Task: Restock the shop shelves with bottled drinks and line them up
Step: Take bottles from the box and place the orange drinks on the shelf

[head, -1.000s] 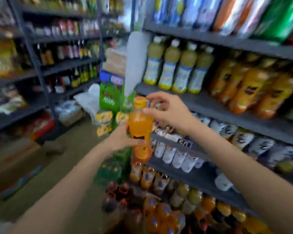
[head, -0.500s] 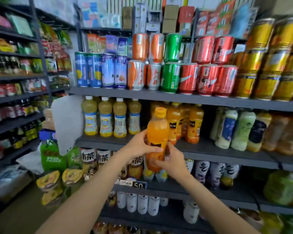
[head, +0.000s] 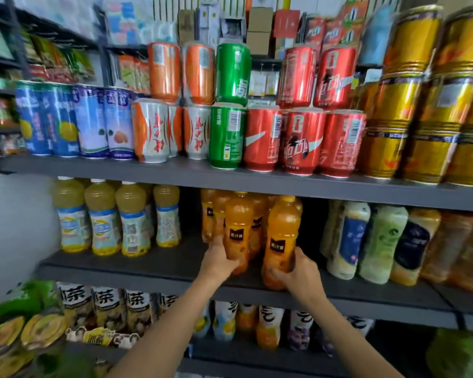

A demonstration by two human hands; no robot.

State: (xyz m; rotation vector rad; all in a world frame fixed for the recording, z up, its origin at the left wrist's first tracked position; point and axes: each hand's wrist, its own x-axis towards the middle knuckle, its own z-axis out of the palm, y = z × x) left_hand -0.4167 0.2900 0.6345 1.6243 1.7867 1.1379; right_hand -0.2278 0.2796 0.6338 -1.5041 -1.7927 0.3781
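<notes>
Two orange juice bottles stand on the middle shelf (head: 175, 268): my left hand (head: 219, 261) curls its grip round the left bottle (head: 238, 227), my right hand (head: 298, 274) wraps the right bottle (head: 281, 238) at the front edge, more orange bottles (head: 210, 211) behind them.

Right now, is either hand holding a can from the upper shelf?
No: the left hand and right hand each grip an orange juice bottle.

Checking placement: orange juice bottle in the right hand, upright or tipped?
Roughly upright, leaning slightly. The orange juice bottle stands base-down at the shelf's front edge, cap uppermost, right hand gripping its lower part.
</notes>
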